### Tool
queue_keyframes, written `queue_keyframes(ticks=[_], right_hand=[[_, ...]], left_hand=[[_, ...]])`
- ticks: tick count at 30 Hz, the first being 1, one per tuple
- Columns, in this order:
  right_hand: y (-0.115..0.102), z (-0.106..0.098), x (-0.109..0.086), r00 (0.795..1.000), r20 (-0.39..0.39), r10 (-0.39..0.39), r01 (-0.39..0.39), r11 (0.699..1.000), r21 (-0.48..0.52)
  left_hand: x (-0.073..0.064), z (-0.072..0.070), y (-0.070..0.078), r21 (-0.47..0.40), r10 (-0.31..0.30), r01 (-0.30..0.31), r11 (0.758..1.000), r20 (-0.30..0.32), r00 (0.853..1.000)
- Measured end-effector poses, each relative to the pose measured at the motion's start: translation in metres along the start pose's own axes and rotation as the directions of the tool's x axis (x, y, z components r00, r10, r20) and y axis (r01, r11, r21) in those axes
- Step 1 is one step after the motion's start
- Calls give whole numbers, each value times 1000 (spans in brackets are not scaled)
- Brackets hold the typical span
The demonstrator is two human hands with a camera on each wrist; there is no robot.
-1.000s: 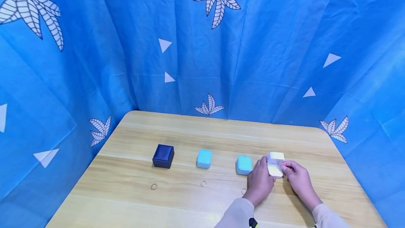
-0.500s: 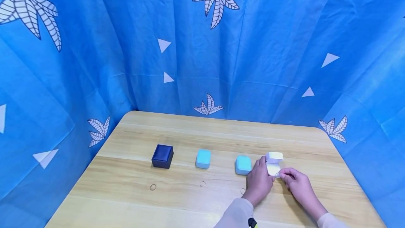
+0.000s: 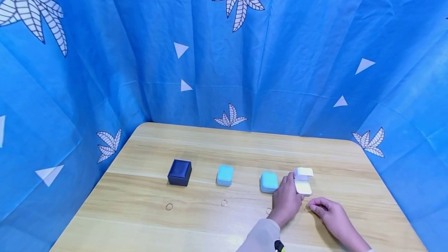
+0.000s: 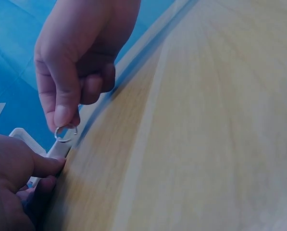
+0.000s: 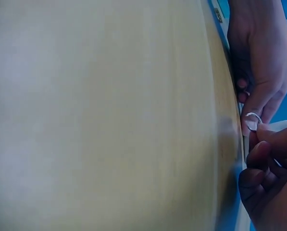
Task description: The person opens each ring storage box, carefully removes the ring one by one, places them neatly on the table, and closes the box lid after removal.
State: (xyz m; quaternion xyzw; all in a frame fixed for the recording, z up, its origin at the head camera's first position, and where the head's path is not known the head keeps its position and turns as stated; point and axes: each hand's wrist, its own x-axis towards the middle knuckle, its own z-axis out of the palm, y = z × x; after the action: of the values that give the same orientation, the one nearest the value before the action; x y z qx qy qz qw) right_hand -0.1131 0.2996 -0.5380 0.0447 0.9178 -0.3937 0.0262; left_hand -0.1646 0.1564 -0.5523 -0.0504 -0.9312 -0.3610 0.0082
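Observation:
My right hand (image 3: 330, 217) pinches a ring (image 3: 307, 208) between thumb and index finger, in front of a white ring box (image 3: 303, 188). The same ring (image 4: 65, 134) shows as a thin metal band below the fingertips in the left wrist view. The ring box stands on the table with its lid up. My left hand (image 3: 287, 197) grips the box at its left side, the thumb along its front. Just left of that hand sits a closed turquoise ring box (image 3: 269, 182), and a ring (image 3: 268, 211) lies partly hidden by the left wrist.
Farther left stand another turquoise ring box (image 3: 225, 175) and a dark blue ring box (image 3: 180, 172), both closed. One ring (image 3: 224, 203) and another ring (image 3: 169, 207) lie in front of them on the wooden table (image 3: 147, 228). A blue curtain (image 3: 294, 49) hangs behind the table.
My right hand has drawn the ring out of the white ring box and moved it toward the table's front. The left hand has kept its grip on the box.

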Motion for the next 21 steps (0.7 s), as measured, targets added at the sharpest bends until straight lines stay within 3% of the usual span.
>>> queue_keyframes(ticks=[3,13,16,21], right_hand=[[2,0,-3,999,1,-35,35,999,-41],[4,-1,-13,995,45,-92,94,995,-39],[3,0,-13,996,35,-88,90,994,-60],[4,2,-13,988,-13,-152,149,981,-121]], left_hand=[[-1,-1,1,-1,-3,3,1000,-2,1000],[0,0,2,-2,0,0,1000,-6,1000],[1,0,2,-2,3,-3,1000,-8,1000],[1,1,0,0,-4,4,1000,-6,1000]])
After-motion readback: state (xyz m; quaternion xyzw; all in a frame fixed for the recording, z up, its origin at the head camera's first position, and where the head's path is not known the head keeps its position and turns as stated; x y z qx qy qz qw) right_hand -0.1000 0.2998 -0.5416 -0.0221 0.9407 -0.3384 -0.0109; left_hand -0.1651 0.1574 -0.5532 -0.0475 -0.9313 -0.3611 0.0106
